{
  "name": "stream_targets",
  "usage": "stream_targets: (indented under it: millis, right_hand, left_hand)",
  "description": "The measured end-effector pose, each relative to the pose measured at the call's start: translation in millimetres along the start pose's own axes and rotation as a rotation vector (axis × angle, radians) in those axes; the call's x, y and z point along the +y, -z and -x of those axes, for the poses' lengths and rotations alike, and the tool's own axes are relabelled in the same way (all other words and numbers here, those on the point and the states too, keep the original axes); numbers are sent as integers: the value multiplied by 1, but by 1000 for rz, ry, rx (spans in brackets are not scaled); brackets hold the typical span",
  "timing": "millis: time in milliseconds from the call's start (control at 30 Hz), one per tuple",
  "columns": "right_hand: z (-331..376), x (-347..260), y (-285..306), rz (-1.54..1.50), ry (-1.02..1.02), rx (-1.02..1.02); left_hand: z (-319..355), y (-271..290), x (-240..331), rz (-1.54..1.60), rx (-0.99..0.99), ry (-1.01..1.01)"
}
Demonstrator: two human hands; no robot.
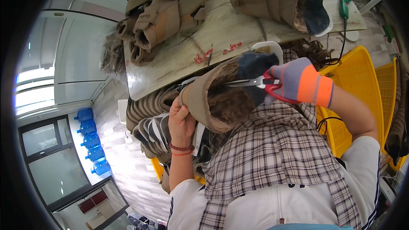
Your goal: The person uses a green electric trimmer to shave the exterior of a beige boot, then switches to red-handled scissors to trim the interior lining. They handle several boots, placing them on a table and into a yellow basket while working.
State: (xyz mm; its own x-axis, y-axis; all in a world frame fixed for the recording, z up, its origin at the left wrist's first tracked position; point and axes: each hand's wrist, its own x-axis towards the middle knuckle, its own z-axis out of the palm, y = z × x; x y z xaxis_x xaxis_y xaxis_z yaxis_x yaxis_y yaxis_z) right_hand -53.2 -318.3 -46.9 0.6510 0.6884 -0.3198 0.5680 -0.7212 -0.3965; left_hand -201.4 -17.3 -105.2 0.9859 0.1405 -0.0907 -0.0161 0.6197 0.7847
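Observation:
My left hand [181, 119], bare with a red bead bracelet at the wrist, grips the rim of a tan fur-lined boot [208, 98] held over my lap. My right hand [294, 81] wears a grey and orange knit glove and holds red-handled scissors [260, 83]. The blades point left into the boot's dark furry opening. A plaid cloth [272, 149] covers my lap below the boot.
A worn wooden workbench [213, 38] in front carries several more tan boots [157, 21] and a larger fur-lined one [281, 0]. A green-handled tool [344, 4] lies at its right end. Yellow plastic crates [358, 85] stand right. Stacked soles [149, 115] and blue water bottles [91, 140] are left.

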Motion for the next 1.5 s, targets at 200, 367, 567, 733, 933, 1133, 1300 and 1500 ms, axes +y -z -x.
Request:
stream_targets:
  millis: [200,367,567,733,933,1133,1300,1500]
  right_hand:
    - [35,23,5,-264,-16,107]
    - [48,23,-28,-937,1,433]
    - [45,-18,-38,-1352,110,809]
    - [56,35,-3,-1000,-77,1175]
    - [-9,138,37,-670,-386,1396]
    - [-87,192,39,-1700,229,1007]
    - [-155,246,4,-1586,166,1185]
    - [-150,239,-6,-1489,197,1372]
  left_hand:
    - [-7,-13,6,-9,-7,17]
    - [-33,-61,2,32,-79,99]
    - [-64,-139,-55,-389,-265,185]
    - [-144,-146,-60,-830,-307,-312]
    - [-295,-71,-67,-210,-11,63]
    - [-301,-120,-81,-49,-262,203]
    - [-307,-130,-98,-45,-285,170]
    - [-312,-115,-68,-1018,-77,-4]
